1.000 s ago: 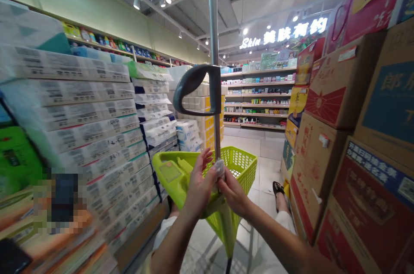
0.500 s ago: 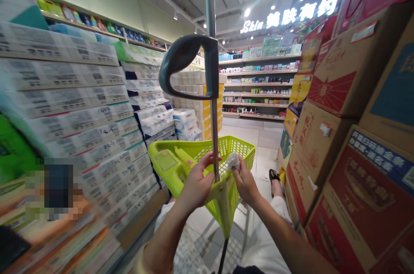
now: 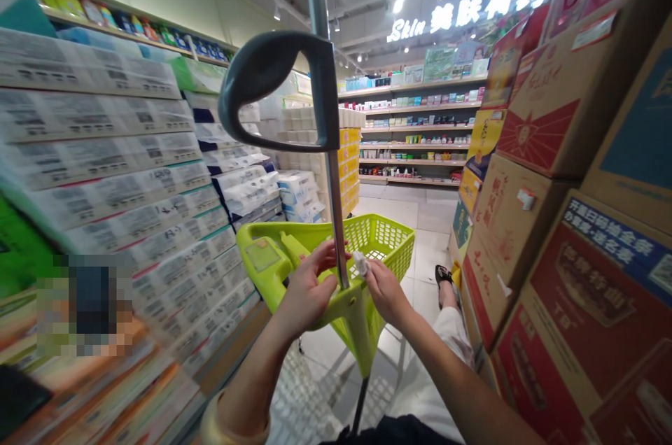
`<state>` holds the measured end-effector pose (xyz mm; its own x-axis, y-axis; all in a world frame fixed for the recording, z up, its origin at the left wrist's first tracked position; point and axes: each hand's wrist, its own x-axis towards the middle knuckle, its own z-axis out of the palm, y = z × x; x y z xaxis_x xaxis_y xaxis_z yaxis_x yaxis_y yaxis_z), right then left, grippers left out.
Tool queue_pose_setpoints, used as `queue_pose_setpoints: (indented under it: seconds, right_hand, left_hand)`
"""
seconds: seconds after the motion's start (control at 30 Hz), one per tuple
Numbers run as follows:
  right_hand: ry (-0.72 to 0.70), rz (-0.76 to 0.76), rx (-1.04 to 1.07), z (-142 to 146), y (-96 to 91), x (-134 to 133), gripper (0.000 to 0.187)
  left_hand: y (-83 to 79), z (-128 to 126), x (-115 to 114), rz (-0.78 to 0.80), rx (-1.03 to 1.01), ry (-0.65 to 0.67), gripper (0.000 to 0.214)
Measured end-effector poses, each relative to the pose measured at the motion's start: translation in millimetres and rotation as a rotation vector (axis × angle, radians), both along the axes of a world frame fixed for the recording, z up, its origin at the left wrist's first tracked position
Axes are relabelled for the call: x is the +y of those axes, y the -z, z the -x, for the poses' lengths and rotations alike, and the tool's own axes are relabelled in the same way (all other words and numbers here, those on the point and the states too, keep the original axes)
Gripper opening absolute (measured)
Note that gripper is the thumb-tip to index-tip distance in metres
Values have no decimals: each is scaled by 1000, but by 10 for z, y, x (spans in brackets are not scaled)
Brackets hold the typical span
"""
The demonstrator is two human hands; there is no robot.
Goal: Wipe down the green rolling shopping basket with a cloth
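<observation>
A green plastic shopping basket cart stands before me, with a metal pole rising from its near edge to a dark grey looped handle. At the pole's foot is my left hand, thumb and fingers apart. Its fingertips reach behind the pole and its palm faces it; a firm grip does not show. My right hand pinches a crumpled white tissue between thumb and fingers, just right of the pole. Parts of the tissue are hidden by the fingers.
Stacked packs of paper goods line the left side. Cardboard cartons are piled close on the right. A person's shod foot shows beside them. Stocked shelves stand at the far end, past a tiled floor.
My right hand has moved left with the tissue, closer to the pole. The tissue looks more bunched up. In view, the pole and handle have shifted left, and my left hand slightly too.
</observation>
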<state>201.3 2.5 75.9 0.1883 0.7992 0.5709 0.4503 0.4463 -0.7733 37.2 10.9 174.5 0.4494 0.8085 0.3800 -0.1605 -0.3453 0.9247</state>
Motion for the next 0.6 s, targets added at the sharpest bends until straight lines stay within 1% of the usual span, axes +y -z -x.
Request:
queue_pose_setpoints:
  seconds: [0.07,0.17,0.2,0.23,0.3,0.37,0.4,0.47,0.6]
  right_hand:
    - [16,21,-45,-2,-36,-5,24]
    - [-51,31,-163,87,-139,-41,23]
    - [-42,33,-186,121,-168,-51,21]
    - [-2,40,-194,149,-191,-58,19]
    - [149,64,-204,184,-215,-71,21]
    - [293,86,-264,198,-220,-97,21]
    - [336,89,-314,205,-220,-119,18]
    - [369,77,-405,224,-225,-178,14]
    - [351,57,-455,274,-233,-291,21]
  left_hand:
    - [-5,15,5,-21,11,-1,42]
    - [-12,37,22,-77,60,6,41]
    - [-12,42,30,-98,81,9,41]
    - [-8,45,39,-119,104,10,40]
    - [14,42,61,-164,160,-9,38]
    - [55,31,90,-219,221,-66,40]
    - [79,25,106,-251,253,-103,43]
    - [126,15,139,-306,321,-161,47]
    - [152,3,181,-357,527,-197,46]
